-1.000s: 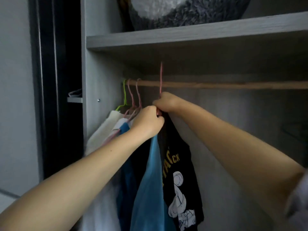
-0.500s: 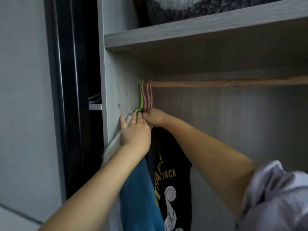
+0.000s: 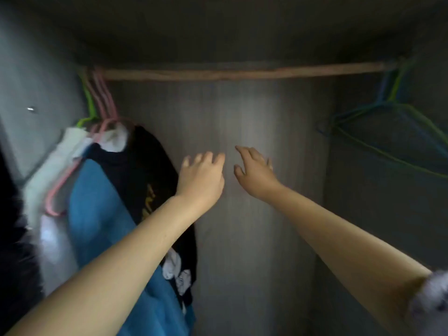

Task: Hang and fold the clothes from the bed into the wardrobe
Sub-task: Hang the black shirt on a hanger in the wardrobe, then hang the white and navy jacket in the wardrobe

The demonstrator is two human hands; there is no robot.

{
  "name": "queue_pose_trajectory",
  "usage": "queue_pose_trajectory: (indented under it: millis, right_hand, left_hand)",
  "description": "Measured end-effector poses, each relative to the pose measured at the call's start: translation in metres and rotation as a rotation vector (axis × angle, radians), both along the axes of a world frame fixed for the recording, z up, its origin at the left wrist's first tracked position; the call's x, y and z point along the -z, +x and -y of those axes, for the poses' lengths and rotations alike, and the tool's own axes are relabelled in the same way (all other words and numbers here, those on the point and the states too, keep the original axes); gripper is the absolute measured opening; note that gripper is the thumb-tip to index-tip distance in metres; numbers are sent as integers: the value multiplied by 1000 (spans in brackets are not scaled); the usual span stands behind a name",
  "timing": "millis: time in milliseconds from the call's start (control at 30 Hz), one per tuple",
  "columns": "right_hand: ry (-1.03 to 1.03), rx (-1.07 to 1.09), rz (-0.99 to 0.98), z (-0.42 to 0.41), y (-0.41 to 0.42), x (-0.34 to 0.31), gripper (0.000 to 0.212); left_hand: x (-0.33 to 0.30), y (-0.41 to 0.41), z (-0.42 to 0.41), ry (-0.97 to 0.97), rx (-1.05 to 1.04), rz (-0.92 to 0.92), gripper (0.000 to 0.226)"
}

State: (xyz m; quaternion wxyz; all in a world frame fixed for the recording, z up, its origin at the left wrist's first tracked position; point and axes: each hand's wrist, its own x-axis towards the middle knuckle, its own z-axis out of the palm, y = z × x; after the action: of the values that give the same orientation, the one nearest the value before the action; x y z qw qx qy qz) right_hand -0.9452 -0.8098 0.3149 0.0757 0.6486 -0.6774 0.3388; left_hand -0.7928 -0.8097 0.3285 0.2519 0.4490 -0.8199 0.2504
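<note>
Both hands have let go of the hangers since half a second back and pulled away from the clothes, so now they float out in the middle of the wardrobe, under the wooden rail (image 3: 242, 73). Left hand (image 3: 201, 175) is open with fingers loosely spread, holding nothing, just beside the black printed t-shirt (image 3: 150, 170) but I can't tell if it's brushing the fabric. Right hand (image 3: 254, 170) is open too, fingers splayed, empty, close to the left one but not touching it.

All the hung clothes are bunched at the left end of the rail, right against the wardrobe's left side wall (image 3: 36, 88). Going along the rail from that wall: a white garment (image 3: 55, 166) on a green hanger (image 3: 88, 103), then pink hangers (image 3: 104, 100), a blue shirt (image 3: 97, 214), and the black t-shirt with yellow lettering and a white cartoon print hanging outermost. One pink hanger's shoulder pokes out below the white garment.

Way over at the right end of the rail there's a cluster of bare hangers (image 3: 392, 110), blue and green ones, hanging tilted. Middle stretch of the rail is bare wood. Whole view is a bit motion-blurred. A bit of light sleeve (image 3: 434, 294) shows on the right arm.
</note>
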Motion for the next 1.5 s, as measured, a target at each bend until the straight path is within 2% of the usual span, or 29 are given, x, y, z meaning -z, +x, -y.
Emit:
queue_pose_trajectory:
  millis: [200,367,633,800,1100,1500]
  right_hand:
    - [98,236,-72,-171,-102,91,56]
    - [216,382,-60,-335,-161,167,52]
    - [617,805,100,-592,-219,257,57]
    - [724,1045,283,-706,-233,287,58]
    - [881,1247,521,-798,-305,338,53]
    - [925,1308,660,-812,-506,363,49]
  left_hand:
    - [93,-118,-80,207,446,-23,38]
    - [173,-206,-188,308,695,75,29]
    - [270,-313,-388,599,1004,295,38]
    - [304,-370,-475,586,1125,493,39]
    - [351,-485,-556,599,1299,612,41]
    - [371,-711,-567,754,1283,723,39]
